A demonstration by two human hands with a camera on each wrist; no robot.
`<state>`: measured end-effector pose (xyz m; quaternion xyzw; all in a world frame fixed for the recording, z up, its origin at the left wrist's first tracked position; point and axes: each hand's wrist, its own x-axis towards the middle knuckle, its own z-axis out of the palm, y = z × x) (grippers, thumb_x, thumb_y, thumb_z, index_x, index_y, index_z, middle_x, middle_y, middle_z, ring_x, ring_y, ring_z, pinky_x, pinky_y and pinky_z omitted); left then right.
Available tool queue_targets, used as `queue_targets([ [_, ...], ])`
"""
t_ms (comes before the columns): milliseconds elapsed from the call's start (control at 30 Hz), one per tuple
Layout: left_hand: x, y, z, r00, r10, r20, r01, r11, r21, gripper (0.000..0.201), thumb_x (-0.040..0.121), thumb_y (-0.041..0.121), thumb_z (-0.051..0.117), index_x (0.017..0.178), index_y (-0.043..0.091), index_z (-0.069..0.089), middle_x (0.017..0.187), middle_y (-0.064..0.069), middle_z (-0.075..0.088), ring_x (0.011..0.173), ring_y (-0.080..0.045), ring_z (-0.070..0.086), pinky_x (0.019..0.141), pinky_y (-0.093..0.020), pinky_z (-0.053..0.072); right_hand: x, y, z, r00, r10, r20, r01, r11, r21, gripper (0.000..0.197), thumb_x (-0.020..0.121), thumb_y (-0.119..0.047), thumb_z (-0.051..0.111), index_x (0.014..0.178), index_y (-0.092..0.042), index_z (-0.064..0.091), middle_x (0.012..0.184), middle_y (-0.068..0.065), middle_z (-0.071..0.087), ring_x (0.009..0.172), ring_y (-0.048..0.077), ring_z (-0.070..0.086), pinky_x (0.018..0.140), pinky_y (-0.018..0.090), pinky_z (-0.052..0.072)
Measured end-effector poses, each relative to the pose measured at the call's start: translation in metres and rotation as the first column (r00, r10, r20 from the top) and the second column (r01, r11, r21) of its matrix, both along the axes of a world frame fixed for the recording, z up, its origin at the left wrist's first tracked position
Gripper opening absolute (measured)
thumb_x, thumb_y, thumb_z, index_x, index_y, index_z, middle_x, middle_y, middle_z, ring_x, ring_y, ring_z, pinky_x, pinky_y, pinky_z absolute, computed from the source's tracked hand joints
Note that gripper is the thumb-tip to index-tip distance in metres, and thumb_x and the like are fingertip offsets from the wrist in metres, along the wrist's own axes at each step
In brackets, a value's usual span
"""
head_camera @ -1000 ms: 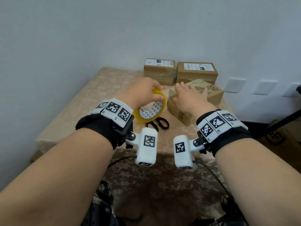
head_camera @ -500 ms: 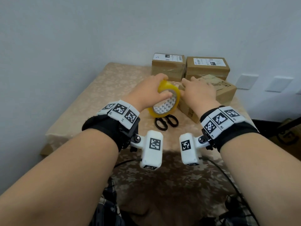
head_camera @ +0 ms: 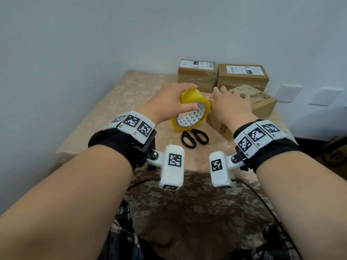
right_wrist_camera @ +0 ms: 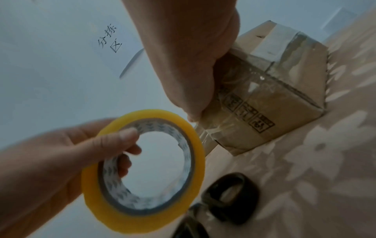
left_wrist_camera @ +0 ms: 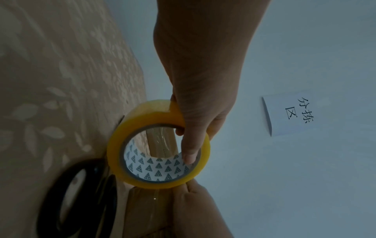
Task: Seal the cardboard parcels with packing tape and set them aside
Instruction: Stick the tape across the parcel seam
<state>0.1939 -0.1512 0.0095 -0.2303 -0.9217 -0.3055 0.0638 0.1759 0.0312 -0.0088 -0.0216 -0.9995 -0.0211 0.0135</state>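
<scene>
A yellow tape roll (head_camera: 189, 99) with a triangle-patterned core hangs just above the table, left of the open-topped cardboard parcel (head_camera: 262, 104). My left hand (head_camera: 176, 104) grips the roll (left_wrist_camera: 158, 112), thumb inside the core and fingers over the outer face. My right hand (head_camera: 231, 104) lies flat on the parcel's top near its left end. In the right wrist view its thumb presses the parcel (right_wrist_camera: 274, 104) at the near corner. A clear strip of tape (right_wrist_camera: 203, 136) runs from the roll (right_wrist_camera: 142, 223) to that corner.
Black scissors (head_camera: 195, 137) lie on the beige patterned tablecloth (head_camera: 131, 102) just in front of the roll. Two taped parcels with labels (head_camera: 197, 76) (head_camera: 243, 76) stand against the back wall. A paper sign (left_wrist_camera: 291, 114) hangs on the wall. Wall sockets (head_camera: 289, 92) are at the right.
My left hand has brought the roll up against the parcel's left end and tipped its yellow face upward. My right hand slid toward the parcel's left end and stays on top.
</scene>
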Motion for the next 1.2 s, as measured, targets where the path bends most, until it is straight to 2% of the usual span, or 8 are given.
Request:
queue_targets([
  [133,-0.002,0.002,0.001,1.000,0.004,-0.025,-0.005,1.000,-0.020,0.060,0.085,0.036,0.068,0.139,0.020,0.046,0.143,0.002,0.047,0.132,-0.013,0.040,0.099,-0.017,0.027,0.006,-0.002,0.003,0.996,0.047,-0.081,-0.051,0.998,-0.046,0.048,0.103,-0.027,0.024,0.151,-0.020,0.023,0.157,0.003,0.025,0.143,0.032,0.023,0.114,0.056,0.018],
  [200,-0.001,0.003,0.001,1.000,0.008,-0.023,-0.008,1.000,-0.023,0.060,0.086,0.035,0.067,0.140,0.020,0.045,0.144,0.002,0.046,0.133,-0.013,0.038,0.101,-0.018,0.026,0.013,0.002,0.006,0.961,0.115,-0.250,-0.169,0.964,-0.206,0.038,0.103,-0.027,0.024,0.122,-0.016,0.055,0.126,0.009,0.057,0.124,0.033,0.048,0.099,0.047,0.036],
  [300,-0.001,0.006,0.001,1.000,0.008,-0.015,-0.008,1.000,-0.025,0.061,0.086,0.035,0.067,0.140,0.020,0.044,0.145,0.002,0.045,0.134,-0.014,0.038,0.104,-0.023,0.028,0.030,0.007,0.012,0.880,0.107,-0.463,-0.317,0.858,-0.405,0.025,0.098,-0.024,0.039,0.083,-0.018,0.058,0.081,0.000,0.055,0.079,0.021,0.051,0.067,0.033,0.038],
  [400,0.000,0.010,0.002,0.999,0.033,-0.028,-0.033,0.999,-0.020,0.061,0.086,0.033,0.067,0.140,0.020,0.043,0.145,0.001,0.044,0.134,-0.015,0.037,0.105,-0.025,0.028,0.053,0.000,0.012,0.925,0.192,-0.328,-0.329,0.836,-0.439,0.012,0.093,-0.018,0.052,0.095,-0.016,0.064,0.082,-0.004,0.058,0.076,0.015,0.053,0.061,0.027,0.041],
  [533,0.003,0.013,0.002,0.998,0.053,-0.046,-0.054,0.999,-0.009,0.060,0.086,0.029,0.067,0.140,0.019,0.043,0.144,0.000,0.045,0.134,-0.016,0.036,0.105,-0.024,0.027,0.067,-0.015,0.000,0.954,0.251,-0.165,-0.297,0.867,-0.399,0.014,0.089,-0.015,0.057,0.091,-0.008,0.070,0.087,0.005,0.068,0.083,0.021,0.060,0.075,0.031,0.050],
  [700,0.002,0.011,-0.001,0.998,0.050,-0.049,-0.051,0.999,-0.015,0.060,0.086,0.028,0.068,0.140,0.018,0.043,0.143,-0.001,0.045,0.133,-0.017,0.037,0.106,-0.027,0.028,0.065,-0.026,-0.014,0.967,0.250,-0.038,-0.245,0.891,-0.383,0.027,0.086,-0.031,0.069,0.084,-0.005,0.064,0.087,0.009,0.066,0.085,0.025,0.061,0.067,0.031,0.044],
  [1000,-0.002,0.008,-0.002,0.997,0.049,-0.056,-0.050,0.998,-0.025,0.060,0.086,0.029,0.067,0.140,0.020,0.043,0.144,-0.001,0.044,0.134,-0.017,0.036,0.107,-0.028,0.027,0.071,-0.027,-0.002,0.954,0.250,0.164,-0.216,0.956,-0.201,0.047,0.085,-0.019,0.065,0.123,-0.005,0.042,0.113,0.014,0.057,0.102,0.032,0.056,0.070,0.033,0.040],
  [1200,0.006,0.011,0.004,0.997,0.067,-0.039,-0.068,0.997,-0.038,0.060,0.087,0.029,0.066,0.141,0.019,0.042,0.144,-0.003,0.044,0.134,-0.020,0.037,0.107,-0.031,0.029,0.099,0.016,0.051,0.970,0.145,0.194,-0.134,0.989,-0.068,0.024,0.086,-0.013,0.061,0.109,-0.020,0.059,0.099,0.000,0.061,0.092,0.025,0.056,0.079,0.033,0.042],
])
